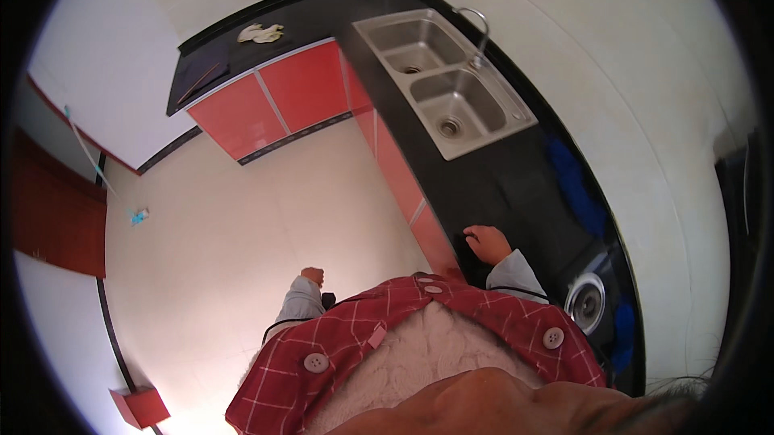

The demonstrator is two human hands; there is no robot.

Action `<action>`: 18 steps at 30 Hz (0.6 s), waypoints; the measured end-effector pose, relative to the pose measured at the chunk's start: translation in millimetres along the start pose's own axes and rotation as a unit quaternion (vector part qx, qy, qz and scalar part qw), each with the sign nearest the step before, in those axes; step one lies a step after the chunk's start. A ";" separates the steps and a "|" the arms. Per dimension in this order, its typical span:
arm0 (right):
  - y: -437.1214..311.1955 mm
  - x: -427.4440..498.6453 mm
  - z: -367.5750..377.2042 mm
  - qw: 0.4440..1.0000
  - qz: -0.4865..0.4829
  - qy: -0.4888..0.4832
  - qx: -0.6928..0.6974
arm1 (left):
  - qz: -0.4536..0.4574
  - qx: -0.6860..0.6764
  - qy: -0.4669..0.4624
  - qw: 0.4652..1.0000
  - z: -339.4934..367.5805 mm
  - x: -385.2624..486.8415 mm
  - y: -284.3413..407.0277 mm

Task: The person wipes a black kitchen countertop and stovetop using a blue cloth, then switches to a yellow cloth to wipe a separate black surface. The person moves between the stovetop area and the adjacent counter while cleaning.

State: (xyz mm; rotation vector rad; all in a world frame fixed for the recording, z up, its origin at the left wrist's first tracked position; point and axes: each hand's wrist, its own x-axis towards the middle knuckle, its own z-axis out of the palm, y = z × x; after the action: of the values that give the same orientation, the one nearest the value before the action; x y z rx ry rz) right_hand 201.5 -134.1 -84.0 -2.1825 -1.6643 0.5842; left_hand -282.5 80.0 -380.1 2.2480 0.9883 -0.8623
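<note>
My right hand (488, 245) is over the black countertop (484, 193), near its front edge, with fingers curled and nothing seen in it. Whether it touches the surface I cannot tell. On the left, my left hand (312, 276) hangs above the pale floor (290, 205), small and curled, also with no object visible. Beyond my right hand a steel double-bowl sink (432, 143) is set into the counter, with a curved faucet (484, 36) at its back. A round metal-rimmed gas burner (586, 303) lies right of my right sleeve.
Red cabinets (305, 84) line the counter's underside. A crumpled pale cloth (261, 33) and a thin stick (199, 82) lie on the far counter section. A mop (139, 216) leans at the left wall. A red box (140, 408) is at lower left.
</note>
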 end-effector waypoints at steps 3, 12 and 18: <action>-11.9 43.6 2.0 1.000 -0.012 -0.023 -0.007 | -0.024 -0.125 -0.036 0.991 19.0 -12.6 -16.1; -59.1 223.4 27.9 0.990 -0.121 -0.059 0.028 | -0.097 -0.339 0.036 0.935 -26.6 -28.3 -60.0; -102.2 354.5 34.6 0.986 -0.128 -0.099 0.040 | -0.093 -0.046 -0.033 0.994 -125.7 6.5 -157.9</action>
State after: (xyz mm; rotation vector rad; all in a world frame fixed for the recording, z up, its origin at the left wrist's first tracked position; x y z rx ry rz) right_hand 181.4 235.3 -105.5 -1.8665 -1.9469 0.7999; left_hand -359.8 261.2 -335.6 2.0615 1.1956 -0.9445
